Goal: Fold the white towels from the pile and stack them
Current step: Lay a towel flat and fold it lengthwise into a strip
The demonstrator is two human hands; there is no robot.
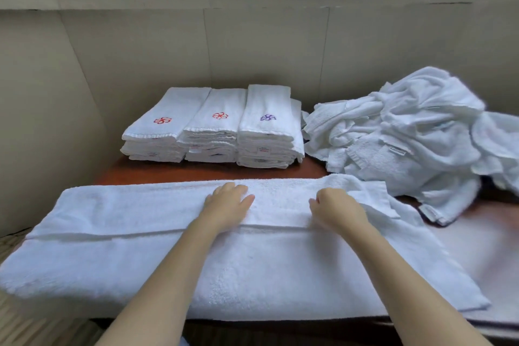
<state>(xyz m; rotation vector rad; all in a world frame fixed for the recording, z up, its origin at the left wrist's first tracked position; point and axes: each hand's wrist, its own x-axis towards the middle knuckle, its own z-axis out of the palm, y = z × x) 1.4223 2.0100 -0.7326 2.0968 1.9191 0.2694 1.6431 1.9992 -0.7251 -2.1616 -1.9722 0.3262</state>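
A large white towel lies spread across the near part of the table, its far long edge folded over toward me. My left hand rests flat on the folded flap with fingers straight. On the same flap, a little to the right, lies my right hand with its fingers bent downward onto the cloth. Three stacks of folded white towels with red and purple emblems stand at the back. A crumpled pile of white towels lies at the back right.
The brown table shows between the spread towel and the stacks. A beige panelled wall rises right behind the stacks. The table's left edge falls away beside the towel's left end.
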